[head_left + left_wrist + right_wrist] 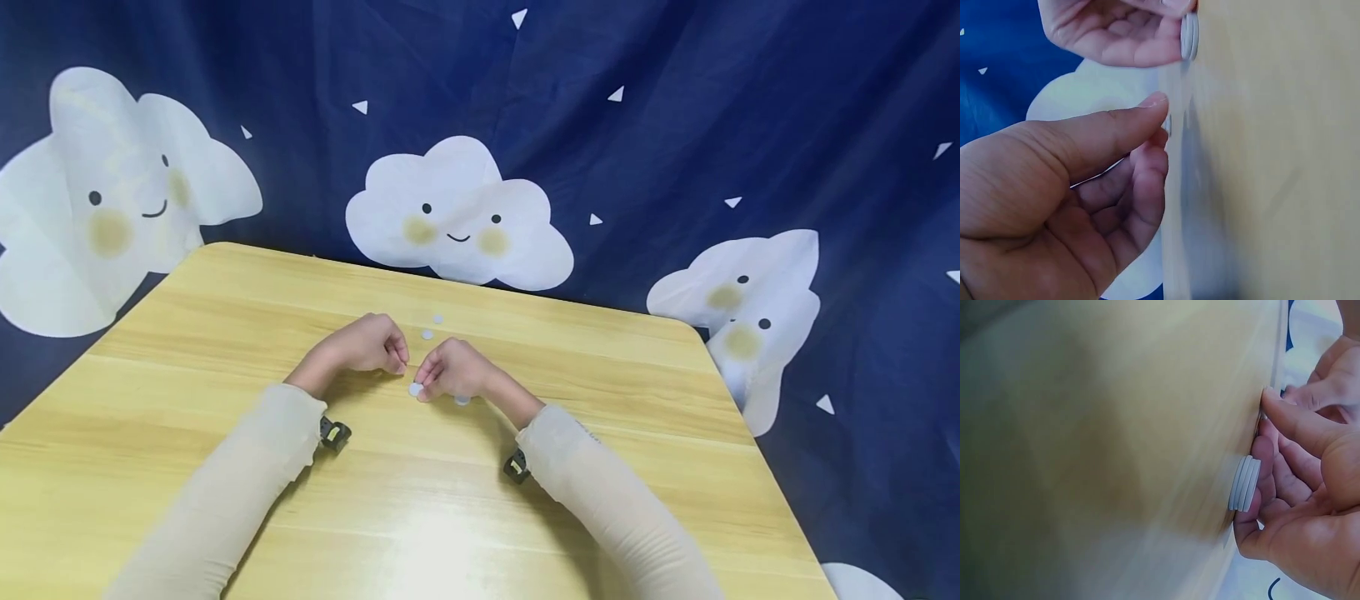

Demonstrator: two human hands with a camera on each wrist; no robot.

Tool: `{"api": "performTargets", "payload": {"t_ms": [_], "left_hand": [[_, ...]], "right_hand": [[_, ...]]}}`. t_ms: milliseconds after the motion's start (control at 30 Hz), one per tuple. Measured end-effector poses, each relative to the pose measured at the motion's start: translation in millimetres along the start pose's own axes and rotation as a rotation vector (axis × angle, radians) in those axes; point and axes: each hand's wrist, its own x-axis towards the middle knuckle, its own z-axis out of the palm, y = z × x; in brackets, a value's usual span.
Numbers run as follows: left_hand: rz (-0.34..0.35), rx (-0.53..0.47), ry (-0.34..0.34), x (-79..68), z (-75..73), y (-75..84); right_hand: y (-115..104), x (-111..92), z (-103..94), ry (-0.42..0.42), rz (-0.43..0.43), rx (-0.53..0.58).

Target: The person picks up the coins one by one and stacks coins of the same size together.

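My left hand point(371, 343) hovers low over the table, thumb and fingers bent toward each other with nothing seen between them. Beyond its fingertips shows the edge of a small white disc point(1169, 125). To its right, my right hand point(456, 369) pinches a white disc point(416, 389) at the tabletop with thumb and fingertips. In the left wrist view it looks like two discs point(1190, 36) together. A short stack of white discs point(1244, 483) stands by the right hand's little finger, partly hidden by that hand in the head view.
Two more white discs lie farther back, a nearer disc point(427, 334) and a farther disc point(438, 319). The wooden table point(360, 525) ends at a dark blue curtain point(300, 167) with printed clouds. Both wrists wear small black cameras below beige sleeves.
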Motion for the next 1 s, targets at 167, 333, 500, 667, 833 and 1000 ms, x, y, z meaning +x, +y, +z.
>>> {"api": "performTargets", "payload": {"t_ms": [167,333,500,667,833,1000], "left_hand": [[0.002,0.022,0.048,13.3,-3.0,-4.7],[0.005,0.031,0.083,26.7,-3.2,-8.5],[-0.025,0.010,0.098,36.8,-4.4,-12.4],[-0.027,-0.014,0.099,47.8,-5.3,-15.0],[-0.023,-0.018,0.084,57.4,-4.8,-16.1],[-0.035,-0.010,0.062,64.3,-4.8,-15.7]], "right_hand": [[1.0,-0.2,-0.2,0.005,0.009,0.003],[1.4,-0.5,-0.4,0.012,0.008,0.005],[0.5,-0.8,0.1,0.008,0.013,0.008],[-0.1,-1.5,-0.2,0.003,0.015,0.011],[2.4,-0.4,0.2,0.008,0.014,0.005],[3.6,0.7,0.7,0.007,0.012,-0.004]]}}
